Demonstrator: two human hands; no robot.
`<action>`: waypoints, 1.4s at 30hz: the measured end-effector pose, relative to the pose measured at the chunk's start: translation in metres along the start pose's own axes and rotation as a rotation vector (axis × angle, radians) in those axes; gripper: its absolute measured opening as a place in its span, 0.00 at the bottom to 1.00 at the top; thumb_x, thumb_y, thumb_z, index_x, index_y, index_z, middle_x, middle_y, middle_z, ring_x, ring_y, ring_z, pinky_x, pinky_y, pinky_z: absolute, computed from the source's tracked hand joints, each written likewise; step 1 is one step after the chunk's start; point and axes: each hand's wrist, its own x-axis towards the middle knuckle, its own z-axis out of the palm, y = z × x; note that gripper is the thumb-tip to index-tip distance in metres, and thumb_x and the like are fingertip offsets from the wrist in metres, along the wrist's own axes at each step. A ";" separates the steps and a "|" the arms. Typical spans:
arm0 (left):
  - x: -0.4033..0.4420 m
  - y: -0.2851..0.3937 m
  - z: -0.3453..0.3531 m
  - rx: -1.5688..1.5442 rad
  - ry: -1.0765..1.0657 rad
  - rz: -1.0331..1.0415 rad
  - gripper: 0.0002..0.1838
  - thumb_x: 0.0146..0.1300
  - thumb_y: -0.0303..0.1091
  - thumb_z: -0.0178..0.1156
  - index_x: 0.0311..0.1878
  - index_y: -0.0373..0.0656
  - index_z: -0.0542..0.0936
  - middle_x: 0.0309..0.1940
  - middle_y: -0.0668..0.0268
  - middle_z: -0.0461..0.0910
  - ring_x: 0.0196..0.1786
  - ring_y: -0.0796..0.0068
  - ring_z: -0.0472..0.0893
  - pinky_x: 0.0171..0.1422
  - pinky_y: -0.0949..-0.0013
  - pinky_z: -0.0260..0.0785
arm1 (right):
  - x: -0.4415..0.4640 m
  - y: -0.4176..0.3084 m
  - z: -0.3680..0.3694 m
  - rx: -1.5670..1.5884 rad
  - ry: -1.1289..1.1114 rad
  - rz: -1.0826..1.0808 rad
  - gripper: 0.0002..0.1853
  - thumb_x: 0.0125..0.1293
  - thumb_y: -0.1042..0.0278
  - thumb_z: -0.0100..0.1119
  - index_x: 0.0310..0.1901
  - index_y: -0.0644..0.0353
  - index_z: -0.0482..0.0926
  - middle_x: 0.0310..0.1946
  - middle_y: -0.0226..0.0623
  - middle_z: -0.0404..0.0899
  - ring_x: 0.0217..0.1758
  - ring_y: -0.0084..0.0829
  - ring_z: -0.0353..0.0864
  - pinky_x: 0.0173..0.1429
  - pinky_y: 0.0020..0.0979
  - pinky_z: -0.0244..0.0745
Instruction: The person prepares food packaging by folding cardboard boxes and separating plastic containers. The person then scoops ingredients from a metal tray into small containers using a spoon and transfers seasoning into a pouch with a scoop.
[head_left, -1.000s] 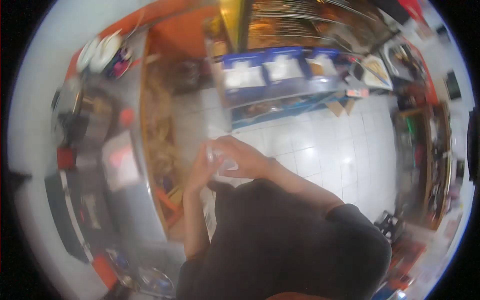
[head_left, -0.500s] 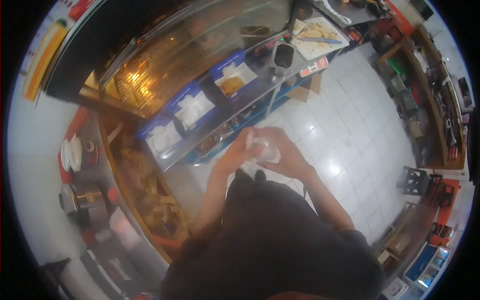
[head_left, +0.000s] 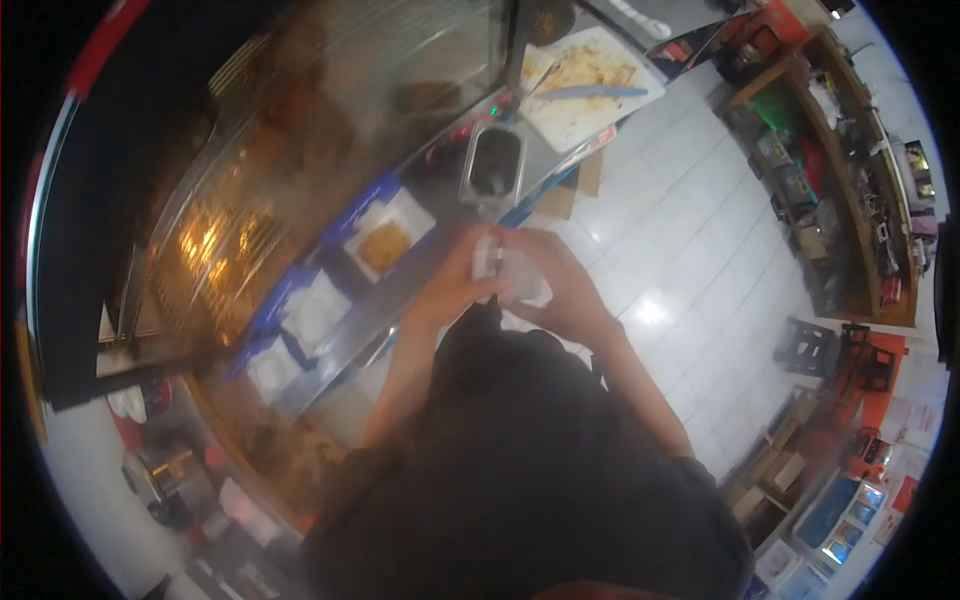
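In front of my dark shirt, both hands are closed around a small translucent container with a white cap-like end. My left hand grips the white end. Around the clear body wraps my right hand. Fingers hide part of the container, and its contents cannot be made out. Just beyond my hands, on the metal counter, stands an open paper-lined box with golden-brown food in it. Two more lined boxes, one and another, sit to its left with white paper showing.
A metal pan with dark contents stands on the counter, beside a white cutting board bearing a knife and food scraps. A lit glass display case rises behind the boxes. Wooden shelves and a dark stool are at right.
My view has turned and moved closer to the counter, so boxes, pan and board appear farther left. Both hands keep their hold on the container, which is tilted slightly differently.
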 end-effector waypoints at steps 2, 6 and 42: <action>0.038 0.006 -0.003 -0.091 -0.049 0.022 0.38 0.56 0.32 0.71 0.69 0.44 0.65 0.60 0.67 0.70 0.66 0.73 0.69 0.71 0.65 0.63 | 0.019 0.022 -0.017 -0.031 0.002 0.003 0.44 0.48 0.70 0.77 0.69 0.55 0.66 0.63 0.47 0.70 0.65 0.50 0.72 0.67 0.42 0.71; 0.092 0.034 0.008 0.056 -0.081 -0.054 0.38 0.56 0.30 0.70 0.69 0.45 0.65 0.60 0.68 0.70 0.66 0.74 0.69 0.71 0.65 0.62 | 0.046 0.044 -0.056 0.041 0.032 0.044 0.45 0.47 0.72 0.78 0.70 0.54 0.66 0.64 0.48 0.69 0.65 0.50 0.72 0.67 0.43 0.71; 0.091 -0.156 -0.025 1.284 1.151 -0.192 0.53 0.41 0.38 0.81 0.71 0.43 0.63 0.64 0.49 0.69 0.61 0.44 0.71 0.63 0.48 0.67 | 0.118 0.210 -0.106 0.476 -0.354 0.101 0.40 0.47 0.78 0.71 0.61 0.53 0.60 0.67 0.44 0.66 0.72 0.40 0.64 0.74 0.42 0.60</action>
